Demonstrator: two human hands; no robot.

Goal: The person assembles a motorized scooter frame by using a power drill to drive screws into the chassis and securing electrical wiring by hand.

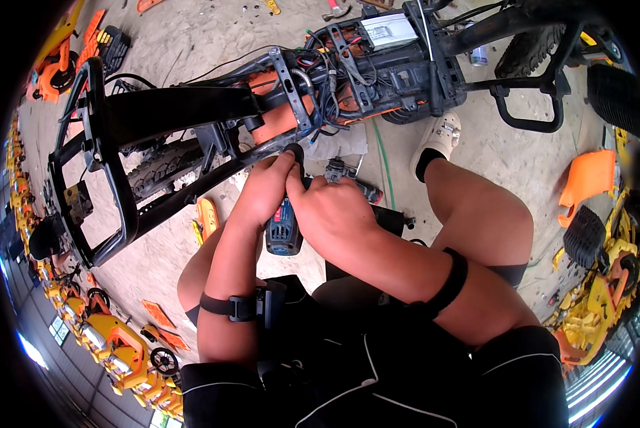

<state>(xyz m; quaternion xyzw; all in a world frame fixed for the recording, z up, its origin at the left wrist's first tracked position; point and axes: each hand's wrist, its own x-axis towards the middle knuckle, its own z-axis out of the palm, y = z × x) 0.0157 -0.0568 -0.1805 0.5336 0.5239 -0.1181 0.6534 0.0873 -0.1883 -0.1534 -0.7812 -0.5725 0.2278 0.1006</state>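
Head view: both hands, left hand [263,191] and right hand [333,211], clenched around blue drill [284,230]; heavy, rigid, best gripped by handle.

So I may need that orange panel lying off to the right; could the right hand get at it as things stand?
Probably not: the right hand grips the drill, and the orange panel lies beyond the raised right knee.

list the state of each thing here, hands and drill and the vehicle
left hand: closed on the drill's front end, at the frame
right hand: gripping the drill body
drill: held in both hands, nose against the frame
frame: lying on the ground, stripped, wiring exposed
orange panel: off, lying on the ground
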